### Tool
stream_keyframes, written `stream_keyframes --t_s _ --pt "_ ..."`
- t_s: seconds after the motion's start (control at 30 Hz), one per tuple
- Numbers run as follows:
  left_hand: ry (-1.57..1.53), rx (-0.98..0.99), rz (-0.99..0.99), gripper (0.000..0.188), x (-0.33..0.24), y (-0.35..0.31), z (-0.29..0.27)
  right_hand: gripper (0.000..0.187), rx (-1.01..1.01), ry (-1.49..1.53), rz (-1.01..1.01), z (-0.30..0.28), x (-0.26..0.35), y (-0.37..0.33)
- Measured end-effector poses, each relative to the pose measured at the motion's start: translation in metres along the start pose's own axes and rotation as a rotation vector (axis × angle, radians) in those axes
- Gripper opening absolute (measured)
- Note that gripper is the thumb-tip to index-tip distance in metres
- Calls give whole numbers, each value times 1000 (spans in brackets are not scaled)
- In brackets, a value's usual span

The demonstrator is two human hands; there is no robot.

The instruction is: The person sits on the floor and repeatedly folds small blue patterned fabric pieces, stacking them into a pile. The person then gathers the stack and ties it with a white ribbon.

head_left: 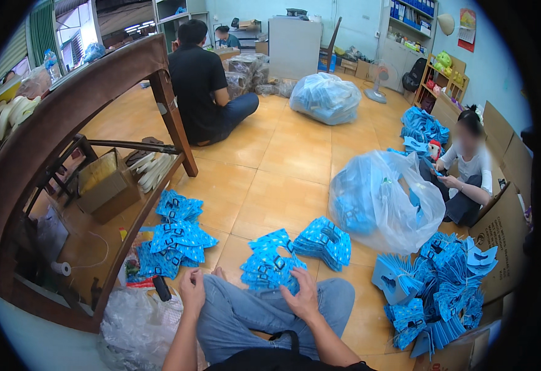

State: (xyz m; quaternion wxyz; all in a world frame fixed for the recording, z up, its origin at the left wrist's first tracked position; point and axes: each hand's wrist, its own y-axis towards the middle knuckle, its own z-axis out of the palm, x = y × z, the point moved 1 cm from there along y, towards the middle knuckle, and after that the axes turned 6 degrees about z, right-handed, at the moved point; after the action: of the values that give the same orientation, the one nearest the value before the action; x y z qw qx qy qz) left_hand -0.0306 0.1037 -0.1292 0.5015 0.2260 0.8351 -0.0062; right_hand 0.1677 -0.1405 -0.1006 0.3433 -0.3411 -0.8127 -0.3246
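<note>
I sit cross-legged on the floor. My left hand is above my left knee with its fingers curled together; whatever they may hold is too small to make out. My right hand lies at the near right edge of a pile of blue printed flat pieces with dark cut-out-like shapes, thumb and fingers apart. Just right of that pile is a neater stack of the same blue pieces. Another heap of blue pieces lies ahead of my left hand, beside the wooden furniture.
A brown wooden frame stands close on my left, clear plastic bags below it. At right are a large heap of blue pieces, a filled plastic bag and a seated person. Another person sits ahead.
</note>
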Motion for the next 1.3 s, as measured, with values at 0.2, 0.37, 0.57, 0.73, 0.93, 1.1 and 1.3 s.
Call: stream_keyframes --t_s 0.2,0.37,0.57,0.73,0.93,1.1,1.3 --pt "-1052 319 -132 34 -73 -37 25 49 120 -203 -288 -10 55 10" --pt "-1226 385 -279 32 -111 -39 24 53 -81 -59 -232 -28 75 11" --pt "-1307 465 -279 33 -127 -47 8 43 69 578 281 -46 69 4" --pt "-1313 472 -222 35 -137 -53 0 37 53 755 361 -57 72 2" --pt "-1329 482 -218 38 -141 -51 -8 38 74 790 335 -62 73 4" --pt "-1329 463 -229 37 -143 -50 -10 38 85 827 328 -64 73 4" --pt "-1329 417 -279 28 -140 -46 -12 38 46 920 338 -66 72 5"
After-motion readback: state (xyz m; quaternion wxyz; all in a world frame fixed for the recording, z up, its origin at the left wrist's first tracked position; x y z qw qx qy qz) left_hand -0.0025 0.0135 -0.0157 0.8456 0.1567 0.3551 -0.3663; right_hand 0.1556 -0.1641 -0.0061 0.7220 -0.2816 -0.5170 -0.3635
